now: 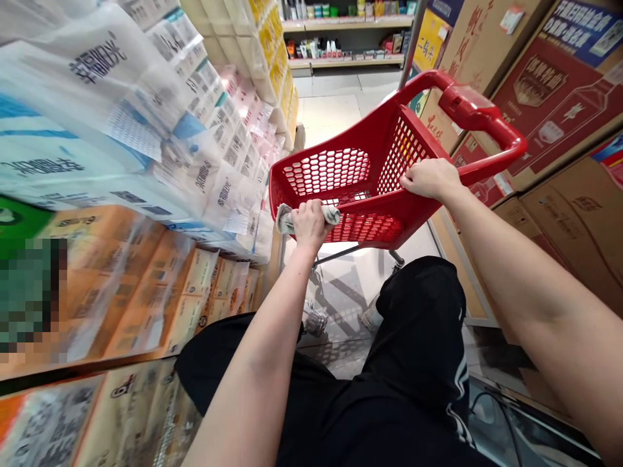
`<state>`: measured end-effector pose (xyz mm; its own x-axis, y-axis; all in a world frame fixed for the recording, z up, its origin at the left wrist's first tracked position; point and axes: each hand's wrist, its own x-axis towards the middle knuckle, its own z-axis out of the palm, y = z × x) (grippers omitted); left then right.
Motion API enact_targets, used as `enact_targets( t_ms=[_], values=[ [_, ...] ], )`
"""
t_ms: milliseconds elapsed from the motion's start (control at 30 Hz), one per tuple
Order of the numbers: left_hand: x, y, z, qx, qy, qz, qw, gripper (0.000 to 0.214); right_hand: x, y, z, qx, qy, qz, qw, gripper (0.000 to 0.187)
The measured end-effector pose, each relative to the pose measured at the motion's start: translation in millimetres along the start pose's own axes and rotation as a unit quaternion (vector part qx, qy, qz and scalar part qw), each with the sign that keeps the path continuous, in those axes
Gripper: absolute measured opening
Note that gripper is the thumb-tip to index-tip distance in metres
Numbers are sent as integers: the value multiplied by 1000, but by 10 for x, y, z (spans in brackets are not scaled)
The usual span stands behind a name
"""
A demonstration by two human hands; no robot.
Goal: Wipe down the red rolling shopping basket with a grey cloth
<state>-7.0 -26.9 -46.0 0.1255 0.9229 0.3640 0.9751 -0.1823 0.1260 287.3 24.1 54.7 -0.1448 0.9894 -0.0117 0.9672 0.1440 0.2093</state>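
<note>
A red plastic shopping cart [341, 227] with perforated walls stands tilted in front of me in a narrow shop aisle. My left hand [309, 224] is closed on a grey-white cloth [286, 219] and presses it against the cart's near rim. My right hand [429, 178] is closed on the cart's right rim, just below the red handle bar [479, 115]. The basket looks empty. My legs in black clothing [413, 350] and my shoes show below the cart.
Stacked packs of paper tissue [146, 149] fill the left side, close to my left arm. Cardboard boxes [564, 130] are piled along the right. Pale floor tiles [335, 110] run ahead to shelves of small bottles [341, 45] at the far end.
</note>
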Motion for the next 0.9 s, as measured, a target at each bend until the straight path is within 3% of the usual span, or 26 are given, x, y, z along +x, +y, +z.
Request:
enact_targets(
  t_ms=[167, 300, 467, 633, 733, 900],
  values=[
    [3, 165, 73, -13, 30, -60, 998, 43, 45, 44, 36, 3, 9, -2, 1000, 51],
    [11, 113, 106, -14, 17, -22, 1000, 39, 89, 90, 83, 13, 18, -4, 1000, 53],
    [71, -190, 55, -13, -34, 99, 994, 32, 100, 73, 78, 19, 22, -7, 1000, 54],
    [136, -528, 33, -78, -57, 172, 980, 40, 97, -35, 47, 21, 26, -10, 999, 54],
    [115, -752, 47, -110, -55, 168, 978, 44, 101, -111, 36, 24, 24, -9, 999, 55],
    [-90, -1130, 5, -106, -22, 96, 989, 35, 105, -195, -11, 40, 18, -2, 999, 54]
  ],
)
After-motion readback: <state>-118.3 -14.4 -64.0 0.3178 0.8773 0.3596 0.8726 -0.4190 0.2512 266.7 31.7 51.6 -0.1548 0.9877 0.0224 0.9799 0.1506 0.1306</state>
